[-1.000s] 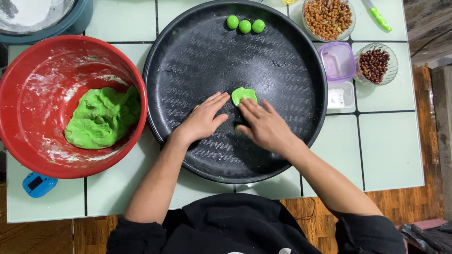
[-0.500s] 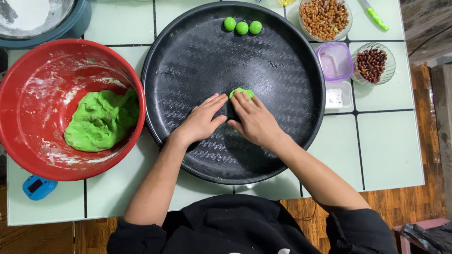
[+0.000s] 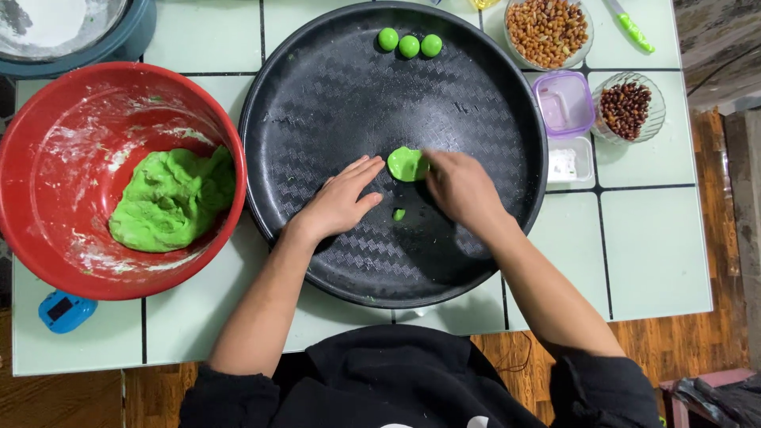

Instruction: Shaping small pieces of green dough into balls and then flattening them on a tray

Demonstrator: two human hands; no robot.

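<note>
Head view: looking down on a round black tray (image 3: pixel 333 87) filling the middle of a pale tiled table (image 3: pixel 658 246), its raised rim nearly meeting a red bowl (image 3: pixel 47 198) on the left and small dishes on the right. Leaving broad bare tray surface ahead of the hands, up to three green dough balls (image 3: pixel 409 44) sitting near the far rim. Left hand (image 3: pixel 342 201) lying flat, fingers together and stretched toward a flattened green dough disc (image 3: pixel 407 163), fingertips just short of it. Right hand (image 3: pixel 460 187) pressing the disc's right edge; finger spread unclear. Small dough scrap (image 3: pixel 399 214) lying between both hands. Large dough lump (image 3: pixel 173 198) resting in the red bowl.
</note>
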